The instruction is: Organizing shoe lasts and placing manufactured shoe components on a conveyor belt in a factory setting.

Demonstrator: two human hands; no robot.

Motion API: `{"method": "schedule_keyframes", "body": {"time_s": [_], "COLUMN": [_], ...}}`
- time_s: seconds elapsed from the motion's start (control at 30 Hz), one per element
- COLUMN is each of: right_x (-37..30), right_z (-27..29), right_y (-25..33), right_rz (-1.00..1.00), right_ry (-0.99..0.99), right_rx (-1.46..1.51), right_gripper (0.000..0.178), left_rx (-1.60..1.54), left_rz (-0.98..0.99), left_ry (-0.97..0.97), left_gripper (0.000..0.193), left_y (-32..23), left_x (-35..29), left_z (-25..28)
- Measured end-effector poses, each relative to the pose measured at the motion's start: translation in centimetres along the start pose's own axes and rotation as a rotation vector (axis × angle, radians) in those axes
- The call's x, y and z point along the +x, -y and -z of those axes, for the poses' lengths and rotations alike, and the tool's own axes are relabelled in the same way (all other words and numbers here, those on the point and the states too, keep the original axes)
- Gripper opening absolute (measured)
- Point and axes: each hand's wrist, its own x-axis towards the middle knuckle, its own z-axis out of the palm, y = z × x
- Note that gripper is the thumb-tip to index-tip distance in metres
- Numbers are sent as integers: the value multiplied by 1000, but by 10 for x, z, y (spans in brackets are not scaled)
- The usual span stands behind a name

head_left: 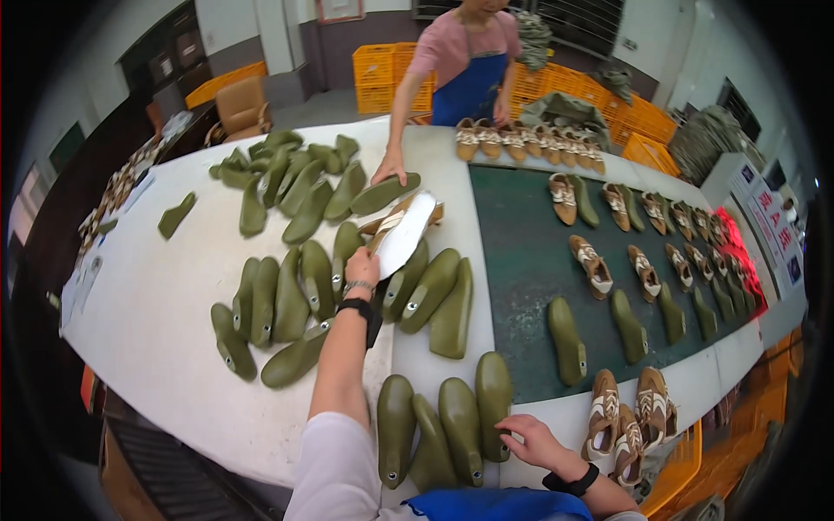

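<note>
My left hand [364, 264] reaches forward over the white table and grips a brown and white shoe [401, 231] by its heel, sole turned up, above a cluster of olive green shoe lasts [432, 292]. My right hand [527, 438] rests low at the near table edge, fingers curled, touching the rightmost of several green lasts [493, 400] standing side by side. Two brown and white shoes [627, 419] lie just right of that hand.
A dark green conveyor belt [521, 260] on the right carries shoes and lasts in pairs. Across the table, a person in a pink shirt and blue apron lays a hand [388, 167] on a last. More lasts [295, 178] are heaped at left. Orange crates [380, 74] stand behind.
</note>
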Motion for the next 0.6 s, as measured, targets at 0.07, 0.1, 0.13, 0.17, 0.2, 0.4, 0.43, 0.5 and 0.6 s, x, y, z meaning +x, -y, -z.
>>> {"method": "schedule_keyframes", "body": {"time_s": [0.07,0.1,0.13,0.17,0.2,0.4,0.43,0.5,0.6], "right_x": [-11,-21,-23,-20,-12,4,-7,-32,-82], "right_z": [5,10,16,16,29,89,80,73,82], "right_y": [-9,-18,-30,-43,-48,3,0,-2,-1], "right_rz": [-118,-227,-291,-292,-314,-384,-347,-316,-262], "right_ry": [-106,-195,-226,-378,-436,120,164,170,36], "right_rx": [126,256,320,637,807,1458,1378,1304,1272], "right_gripper": [22,22,24,27,33,54,52,49,46], "left_rx": [-131,-200,-275,-344,-413,-441,-422,-446,-475], "left_rz": [-236,-377,-497,-614,-626,-850,-920,-940,-979], "left_ry": [-92,-54,-47,-15,69,153,130,112,27], "left_gripper": [21,20,22,22,23,30,32,31,33], "left_y": [-26,-52,-64,-76,-90,-117,-122,-133,-163], "left_x": [-22,-44,-67,-93,-122,-243,-256,-277,-309], "left_z": [13,24,39,57,75,128,126,119,99]}}
